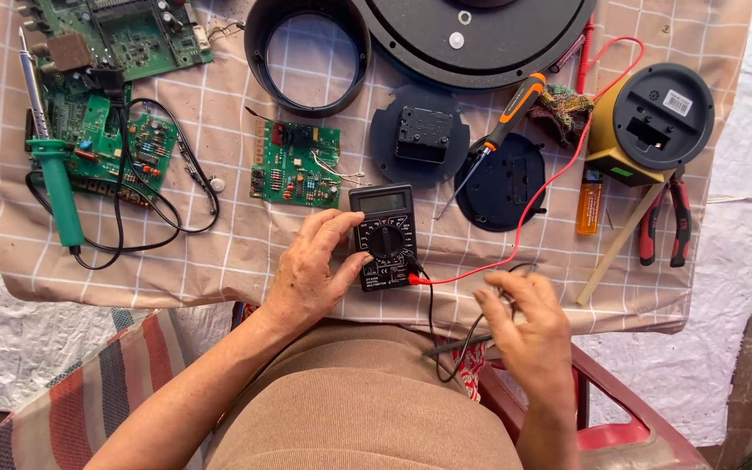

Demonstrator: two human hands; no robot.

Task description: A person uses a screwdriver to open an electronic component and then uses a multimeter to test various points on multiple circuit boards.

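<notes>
We see the left hand (311,274) resting on the left side of a small black multimeter (385,237), its thumb and forefinger laid against the round selector dial, the other fingers curled loosely at the meter's edge. The multimeter lies flat near the front edge of a checked beige cloth (219,252) that covers the table, with a red lead (559,170) and a black lead (433,322) plugged into its lower right corner. The right hand (528,326) hovers just right of the meter, over the cloth's front edge, fingers bent and drawn together around the black lead and a dark probe (459,345) that slants down toward the lap; how firmly it grips we cannot tell. Just behind the meter lies a small green circuit board (296,164), and to its right an orange-handled screwdriver (502,126) rests across two dark round covers. A green-handled soldering iron (54,178) lies at far left, red-handled pliers (665,218) at far right beside a yellow cylindrical housing (646,126).
</notes>
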